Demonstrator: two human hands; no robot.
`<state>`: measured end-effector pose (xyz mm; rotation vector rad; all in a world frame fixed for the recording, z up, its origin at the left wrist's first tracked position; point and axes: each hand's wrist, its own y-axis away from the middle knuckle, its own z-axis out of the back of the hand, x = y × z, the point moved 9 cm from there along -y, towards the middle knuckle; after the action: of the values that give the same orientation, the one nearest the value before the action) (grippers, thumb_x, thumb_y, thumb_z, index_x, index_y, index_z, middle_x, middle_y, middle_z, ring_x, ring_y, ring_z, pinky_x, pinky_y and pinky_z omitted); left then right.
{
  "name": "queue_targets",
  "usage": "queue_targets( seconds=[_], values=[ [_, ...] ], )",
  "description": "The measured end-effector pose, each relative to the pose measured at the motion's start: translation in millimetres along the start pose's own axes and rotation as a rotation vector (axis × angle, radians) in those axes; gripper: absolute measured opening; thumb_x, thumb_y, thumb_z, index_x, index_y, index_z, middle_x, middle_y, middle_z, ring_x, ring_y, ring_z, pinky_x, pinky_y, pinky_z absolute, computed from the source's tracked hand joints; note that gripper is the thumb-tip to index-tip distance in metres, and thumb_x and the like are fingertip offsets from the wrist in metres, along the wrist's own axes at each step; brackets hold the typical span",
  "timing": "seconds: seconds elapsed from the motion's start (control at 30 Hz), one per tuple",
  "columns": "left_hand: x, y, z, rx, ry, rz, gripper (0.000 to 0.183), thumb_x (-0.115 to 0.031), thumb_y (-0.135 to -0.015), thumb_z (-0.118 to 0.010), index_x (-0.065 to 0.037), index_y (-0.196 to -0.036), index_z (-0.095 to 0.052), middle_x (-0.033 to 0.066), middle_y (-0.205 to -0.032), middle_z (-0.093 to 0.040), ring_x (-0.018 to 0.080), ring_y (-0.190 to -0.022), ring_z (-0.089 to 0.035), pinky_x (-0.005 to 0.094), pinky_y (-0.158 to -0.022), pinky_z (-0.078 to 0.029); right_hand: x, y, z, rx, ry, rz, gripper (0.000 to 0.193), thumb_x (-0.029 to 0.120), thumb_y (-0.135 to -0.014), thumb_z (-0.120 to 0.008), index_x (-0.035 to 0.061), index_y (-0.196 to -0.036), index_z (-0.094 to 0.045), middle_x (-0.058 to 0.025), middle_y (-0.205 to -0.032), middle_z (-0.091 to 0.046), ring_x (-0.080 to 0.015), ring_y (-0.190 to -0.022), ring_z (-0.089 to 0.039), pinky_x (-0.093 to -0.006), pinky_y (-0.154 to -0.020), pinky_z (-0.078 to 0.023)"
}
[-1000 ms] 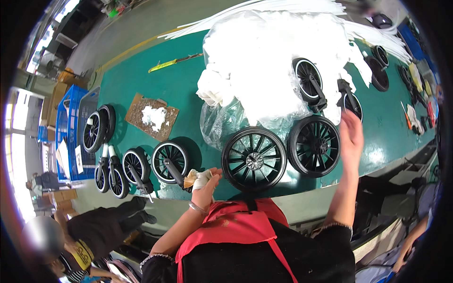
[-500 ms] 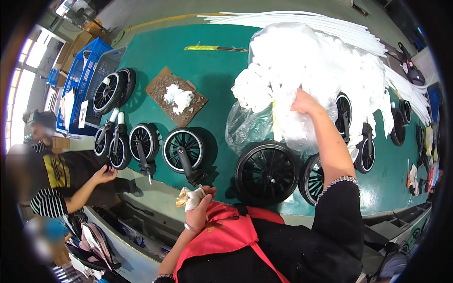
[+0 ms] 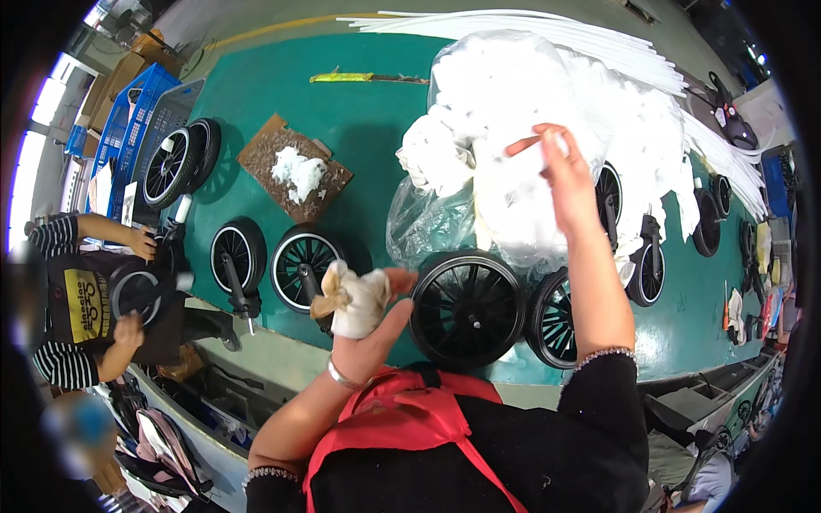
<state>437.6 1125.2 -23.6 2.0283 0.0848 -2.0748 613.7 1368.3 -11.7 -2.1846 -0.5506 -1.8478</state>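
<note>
My left hand [image 3: 363, 329] is raised at the table's near edge, its fingers closed round a white rag [image 3: 357, 301] with brown stains. Behind the rag stands a wheel [image 3: 295, 261] on a black fork. Over a large clear plastic bag [image 3: 428, 224] full of white cloths [image 3: 522, 85], my right hand [image 3: 564, 175] hovers with its fingers apart. It appears to hold nothing. A large black spoked wheel [image 3: 445, 316] lies between my hands, with another wheel [image 3: 554, 321] just to its right.
A brown board [image 3: 329, 190] with white fluff lies on the green table [image 3: 359, 115], near a yellow-handled tool [image 3: 342, 78]. Long white tubes [image 3: 547, 21] line the far edge. At left, a co-worker's hands [image 3: 128, 329] hold a wheel assembly [image 3: 141, 295] near blue crates [image 3: 128, 141].
My right hand has lifted from the cloths and its fingers have spread. My left hand has risen over the table edge with the rag. The co-worker has picked up a wheel assembly.
</note>
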Motion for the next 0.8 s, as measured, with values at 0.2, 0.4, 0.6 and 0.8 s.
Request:
queue_targets(
  seconds=[0.2,0.4,0.6,0.8],
  values=[
    [-28,-17,-35,0.159,0.325,0.158,0.037,-0.007,-0.089,-0.066,0.000,-0.121,-0.047,0.0025,-0.096,-0.056,0.0075,-0.083,-0.053,0.0203,-0.071,-0.044,-6,81,-133,0.616,0.199,0.411,0.030,0.023,-0.097,-0.055,0.0074,-0.122,-0.050,-0.0085,-0.132,-0.054,-0.0256,-0.130,-0.043,-0.0445,-0.111,-0.028],
    [-2,30,-42,0.355,0.372,0.439,0.026,-0.009,-0.092,-0.063,-0.001,-0.114,-0.052,-0.0001,-0.092,-0.058,0.0052,-0.076,-0.051,0.0188,-0.066,-0.042,-68,-41,-40,0.297,1.223,0.446,0.034,0.037,-0.094,-0.052,0.0079,-0.106,-0.063,-0.0122,-0.114,-0.064,-0.0307,-0.107,-0.057,-0.0404,-0.098,-0.042],
    [37,56,5,0.048,0.335,0.440,0.036,-0.011,-0.093,-0.063,-0.001,-0.126,-0.051,0.0033,-0.100,-0.062,0.0085,-0.087,-0.054,0.0229,-0.075,-0.045,-98,-72,68,0.131,1.582,-0.008,0.025,0.032,-0.087,-0.062,0.0073,-0.087,-0.065,-0.0109,-0.098,-0.067,-0.0297,-0.096,-0.060,-0.0464,-0.089,-0.045],
    [40,72,11,0.025,0.345,0.431,0.033,-0.013,-0.094,-0.061,0.000,-0.123,-0.051,0.0022,-0.095,-0.058,0.0099,-0.085,-0.054,0.0240,-0.076,-0.045,-126,-82,-32,0.174,1.758,0.156,0.034,0.033,-0.081,-0.067,0.0077,-0.102,-0.061,-0.0119,-0.100,-0.068,-0.0314,-0.099,-0.061,-0.0451,-0.087,-0.045]
  ],
)
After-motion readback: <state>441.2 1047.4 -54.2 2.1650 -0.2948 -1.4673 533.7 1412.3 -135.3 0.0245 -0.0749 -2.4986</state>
